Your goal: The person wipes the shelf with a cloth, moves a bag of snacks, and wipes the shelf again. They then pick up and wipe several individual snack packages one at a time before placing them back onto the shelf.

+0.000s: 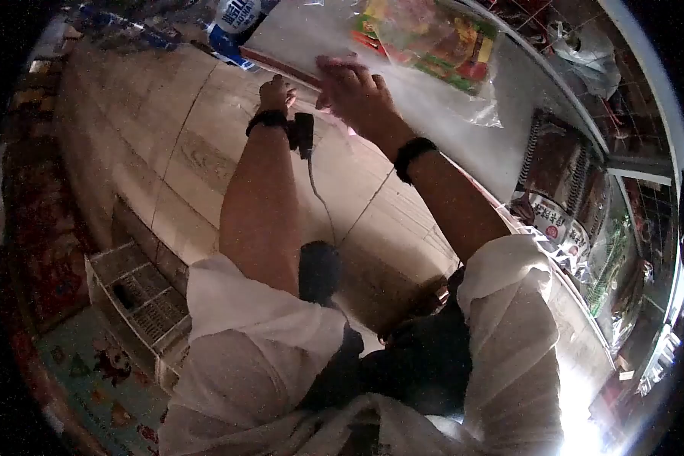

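Note:
My left hand [277,93] is closed, its fingers curled in near the front edge of a grey flat surface [296,38]. Whatever it may hold is too small to make out. Over that edge lies my right hand [355,90], fingers stretched out and apart, with no object visible in its grasp. Just beyond it on the grey surface is a colourful printed packet [433,42] in clear plastic. A dark band circles each wrist, and a small black device [304,135] with a cable sits by the left one.
Below is a tiled floor [182,129]. A blue and white package [235,23] stands at the upper left of the grey surface. Bagged goods [551,220] hang or stand along the shelving on the right. A pale wire-grid crate [140,296] and a patterned mat [91,380] are lower left.

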`<state>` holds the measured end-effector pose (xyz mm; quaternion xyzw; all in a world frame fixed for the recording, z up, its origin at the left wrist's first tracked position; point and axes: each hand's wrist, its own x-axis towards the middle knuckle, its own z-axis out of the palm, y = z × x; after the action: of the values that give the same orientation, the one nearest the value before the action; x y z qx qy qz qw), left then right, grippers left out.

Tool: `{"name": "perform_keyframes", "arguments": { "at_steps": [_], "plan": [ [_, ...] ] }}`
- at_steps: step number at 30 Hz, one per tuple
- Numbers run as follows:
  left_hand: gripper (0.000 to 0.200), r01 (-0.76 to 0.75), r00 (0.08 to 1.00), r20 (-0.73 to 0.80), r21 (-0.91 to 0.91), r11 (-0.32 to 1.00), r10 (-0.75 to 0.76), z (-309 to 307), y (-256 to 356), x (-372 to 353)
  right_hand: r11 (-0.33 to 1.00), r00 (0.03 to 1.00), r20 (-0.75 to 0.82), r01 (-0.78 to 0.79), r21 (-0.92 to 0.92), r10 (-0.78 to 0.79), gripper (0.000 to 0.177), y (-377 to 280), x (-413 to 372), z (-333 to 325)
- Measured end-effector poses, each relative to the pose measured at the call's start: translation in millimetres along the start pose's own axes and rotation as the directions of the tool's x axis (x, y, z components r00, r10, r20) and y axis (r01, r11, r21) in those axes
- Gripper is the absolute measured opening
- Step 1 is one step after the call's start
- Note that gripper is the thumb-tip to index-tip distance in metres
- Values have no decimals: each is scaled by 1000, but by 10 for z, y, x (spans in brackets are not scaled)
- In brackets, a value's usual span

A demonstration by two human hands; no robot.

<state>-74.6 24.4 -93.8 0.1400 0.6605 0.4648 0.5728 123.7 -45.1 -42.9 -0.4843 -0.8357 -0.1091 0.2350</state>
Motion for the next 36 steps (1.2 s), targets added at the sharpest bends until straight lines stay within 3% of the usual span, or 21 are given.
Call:
{"name": "perform_keyframes", "arguments": {
  "at_steps": [2, 5, 7, 9, 12, 14, 18, 20, 21, 22, 25, 27, 28, 32, 34, 36],
  "plan": [
    [21, -125, 986, 123, 64, 990, 116, -103, -74, 255, 1000, 1000, 12, 9, -2, -9, 49, -1, -11, -18],
    [23, -90, 981, 181, 134, 987, 65, -195, -154, 569, 1000, 997, 79, 13, -15, -12, 52, 4, -53, -10],
    [24, -266, 953, 184, 120, 956, 242, -246, -420, 941, 1000, 993, 113, 19, -24, -16, 54, 17, -16, -45],
    [29, -441, 896, 126, 119, 890, 427, -172, -545, 1022, 997, 998, 59, -10, 72, 6, 74, -18, 34, -195],
    [31, -413, 911, 108, 180, 893, 399, -198, -601, 908, 999, 995, 90, 37, -8, -36, 79, -37, 12, -196],
    [33, -339, 939, 138, 192, 921, 316, -259, -644, 936, 1000, 989, 148, -27, -2, 27, 82, -34, 22, -207],
    [37, -228, 967, 164, 200, 953, 197, -266, -561, 859, 997, 995, 90, 25, 69, -31, 84, -32, 52, -366],
    [33, -313, 945, -43, 156, 937, 323, -54, -404, 413, 996, 994, 101, 29, 81, -37, 82, -20, 74, -366],
    [33, -312, 945, -50, 152, 938, 323, -87, -455, 624, 996, 991, 132, 14, 93, -26, 80, -27, 59, -359],
    [32, -408, 894, -72, 281, 869, 443, -151, -661, 1068, 995, 989, 142, 18, 96, -32, 80, -40, 40, -327],
    [38, -522, 844, -18, 201, 829, 536, -68, -573, 756, 997, 994, 104, 24, 78, -32, 77, -5, 16, -272],
    [49, -636, 762, -48, 131, 760, 646, -93, -617, 1016, 992, 998, 25, 55, 114, -58, 75, -12, 24, -275],
    [56, -671, 733, -54, 103, 734, 678, -159, -707, 1280, 990, 996, 63, 62, 123, -70, 75, 10, -2, -257],
    [58, -590, 797, 33, -170, 789, 603, -132, -231, 860, 993, 997, 57, 36, 115, -43, 77, -2, -4, -243],
    [55, -629, 777, 8, 49, 776, 630, -174, -147, 876, 980, 996, 82, 13, 199, -30, 78, -8, 37, -342],
    [50, -519, 853, 42, -27, 854, 520, -273, 41, 881, 959, 995, 103, -20, 282, -10, 79, -29, 37, -343]
  ]
}}
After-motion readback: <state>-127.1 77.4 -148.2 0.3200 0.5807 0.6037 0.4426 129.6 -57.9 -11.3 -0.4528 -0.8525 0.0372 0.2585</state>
